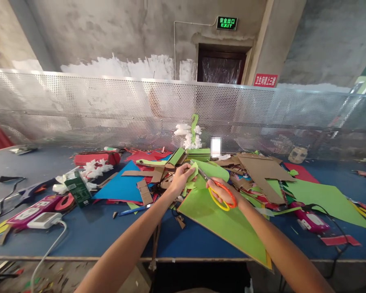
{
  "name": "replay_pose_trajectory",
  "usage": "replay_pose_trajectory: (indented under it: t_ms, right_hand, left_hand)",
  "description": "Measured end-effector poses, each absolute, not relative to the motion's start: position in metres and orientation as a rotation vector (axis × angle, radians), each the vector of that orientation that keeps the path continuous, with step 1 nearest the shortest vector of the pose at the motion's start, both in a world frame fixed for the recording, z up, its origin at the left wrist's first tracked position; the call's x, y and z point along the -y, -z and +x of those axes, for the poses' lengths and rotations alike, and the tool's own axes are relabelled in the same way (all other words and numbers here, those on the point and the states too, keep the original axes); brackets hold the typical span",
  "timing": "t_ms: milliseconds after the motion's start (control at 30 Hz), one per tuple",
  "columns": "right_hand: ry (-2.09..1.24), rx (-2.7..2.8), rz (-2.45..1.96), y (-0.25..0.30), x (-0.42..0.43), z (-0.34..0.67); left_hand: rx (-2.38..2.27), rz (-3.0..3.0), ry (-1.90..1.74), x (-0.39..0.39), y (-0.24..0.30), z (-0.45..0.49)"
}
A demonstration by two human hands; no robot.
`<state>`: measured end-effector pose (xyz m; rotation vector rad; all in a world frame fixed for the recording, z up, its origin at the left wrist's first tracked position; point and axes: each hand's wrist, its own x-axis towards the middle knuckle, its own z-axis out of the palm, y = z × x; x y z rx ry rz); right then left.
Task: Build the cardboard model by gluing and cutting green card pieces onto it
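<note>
My left hand (180, 178) pinches a small piece of light green paper (194, 169) over the middle of the table. In my right hand (221, 190) is a pair of scissors (232, 199) with orange and yellow handles, its blades pointing up and left toward that paper. Whether the blades touch the paper I cannot tell. Just behind them a curled green sheet (216, 169) rises from the pile. Below my hands lies a large green sheet (228, 226), its near corner reaching the table's front edge.
Blue sheets (120, 183) and cardboard scraps (258, 175) spread around my hands on the blue table (100, 236). At left stand a dark green box (78, 188) and a white charger (44, 220) with a cable. A perforated metal screen (118, 110) runs along the back.
</note>
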<state>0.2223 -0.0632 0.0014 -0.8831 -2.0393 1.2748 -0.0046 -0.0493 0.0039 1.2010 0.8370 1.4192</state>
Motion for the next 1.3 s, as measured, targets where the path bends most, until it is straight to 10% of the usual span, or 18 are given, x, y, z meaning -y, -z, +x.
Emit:
replay_pose_trajectory:
  t_ms: [367,733,967,1300]
  right_hand:
    - [-1.396,1.757,-0.454,-0.015,0.045,0.267]
    - [-0.826,1.552,-0.961,-0.013,0.013,0.284]
    - [-0.886,1.273,-0.922,-0.01,0.0,0.298]
    - [-0.934,1.281,-0.905,-0.004,-0.004,0.305]
  left_hand:
    - [-0.82,1.638,-1.597,0.04,-0.012,-0.046]
    - [-0.917,2.222,-0.71,0.051,-0.009,-0.029]
    - [-0.609,1.484,-1.225,0.063,-0.022,-0.055]
    - [-0.962,2.345,-0.636,0.032,0.004,-0.062]
